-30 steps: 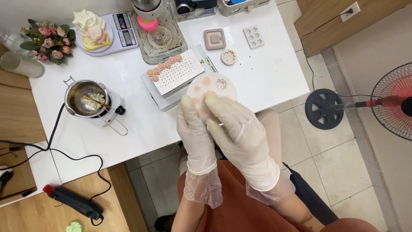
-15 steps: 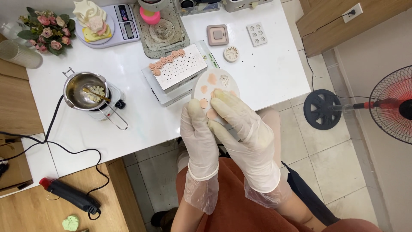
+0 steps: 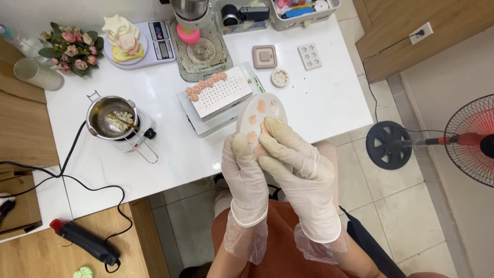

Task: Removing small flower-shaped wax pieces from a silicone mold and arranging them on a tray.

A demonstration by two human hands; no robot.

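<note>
I see both gloved hands together at the table's [image 3: 329, 98] near edge, gripping 1 round white mold [image 3: 260, 110] with peach pieces set in it. My left hand [image 3: 246, 175] grips its lower rim from below, and my right hand [image 3: 296, 164] lies over the same rim, fingers curled across a peach piece. The mold is tilted, its far edge over the tabletop and its near edge past it, above my lap.

My worry is the gloves: if they slip on the rim, the mold could drop toward the tiled floor. Pressing too hard may crack or dent a piece. The perforated tray [image 3: 218, 92] of small roses sits just beside the mold, so a sideways jerk could knock it.
</note>
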